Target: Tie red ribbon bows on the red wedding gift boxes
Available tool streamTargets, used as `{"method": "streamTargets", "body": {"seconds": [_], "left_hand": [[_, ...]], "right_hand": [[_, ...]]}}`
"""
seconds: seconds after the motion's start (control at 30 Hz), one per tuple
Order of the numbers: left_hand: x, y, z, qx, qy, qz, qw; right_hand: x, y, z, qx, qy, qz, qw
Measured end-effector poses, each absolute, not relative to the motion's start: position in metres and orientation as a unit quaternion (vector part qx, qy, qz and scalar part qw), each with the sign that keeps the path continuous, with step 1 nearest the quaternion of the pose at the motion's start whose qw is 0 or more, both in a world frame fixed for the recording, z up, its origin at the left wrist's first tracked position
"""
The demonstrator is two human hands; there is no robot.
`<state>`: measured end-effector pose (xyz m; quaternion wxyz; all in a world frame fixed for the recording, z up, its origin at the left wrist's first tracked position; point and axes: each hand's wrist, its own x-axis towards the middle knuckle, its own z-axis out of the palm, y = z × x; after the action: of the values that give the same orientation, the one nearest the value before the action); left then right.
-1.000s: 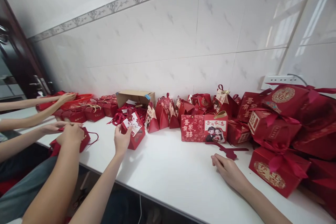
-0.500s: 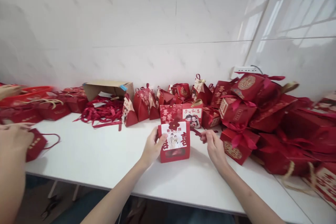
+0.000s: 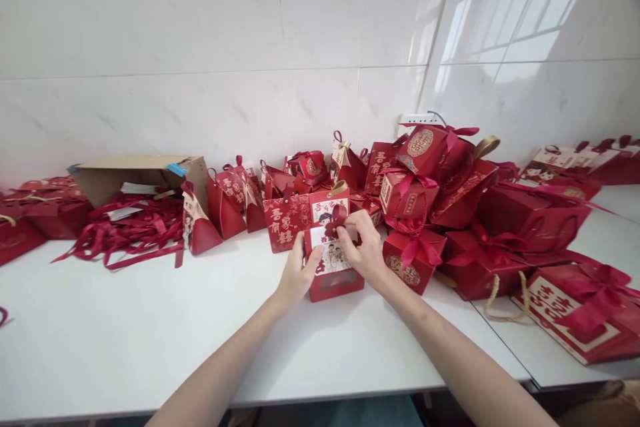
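A small red gift box (image 3: pixel 334 277) with a white picture label stands upright on the white table (image 3: pixel 150 333) in front of me. My left hand (image 3: pixel 296 273) grips its left side, fingers closed around the edge. My right hand (image 3: pixel 361 248) rests on the box's top, fingers pinched at the red flower-shaped clasp (image 3: pixel 338 219) there. Directly behind stand two more upright red boxes, one with gold characters (image 3: pixel 286 221).
A heap of larger red ribboned boxes (image 3: pixel 450 213) fills the right side. Triangular red pouches (image 3: pixel 220 203) line the tiled wall. An open cardboard box (image 3: pixel 140 177) and loose red ribbons (image 3: pixel 125 233) lie at the left. A wall socket (image 3: pixel 419 120) sits behind the heap.
The view has swung right, so the other people's arms are gone. My left hand carried the red box across to the middle. My right hand rose from the table onto the box's top.
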<state>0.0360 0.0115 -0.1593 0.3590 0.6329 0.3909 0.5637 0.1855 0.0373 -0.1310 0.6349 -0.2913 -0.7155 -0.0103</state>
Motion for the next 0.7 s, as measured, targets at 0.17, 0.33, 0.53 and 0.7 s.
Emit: {"method": "streamTargets", "body": {"seconds": [0.17,0.33,0.53,0.7], "left_hand": [[0.026,0.023,-0.130,0.698,0.346,0.512,0.363],[0.039,0.024,-0.113,0.691,0.348,0.562,0.291],[0.046,0.012,-0.120,0.679,0.354,0.585,0.268],[0.041,0.009,-0.122,0.685,0.357,0.584,0.249]], "right_hand": [[0.196,0.032,-0.133,-0.264,-0.729,-0.036,0.631],[0.198,0.018,-0.130,-0.271,-0.732,-0.020,0.625],[0.197,0.007,-0.130,-0.276,-0.728,0.071,0.623],[0.194,0.005,-0.132,-0.309,-0.672,0.193,0.645]]}}
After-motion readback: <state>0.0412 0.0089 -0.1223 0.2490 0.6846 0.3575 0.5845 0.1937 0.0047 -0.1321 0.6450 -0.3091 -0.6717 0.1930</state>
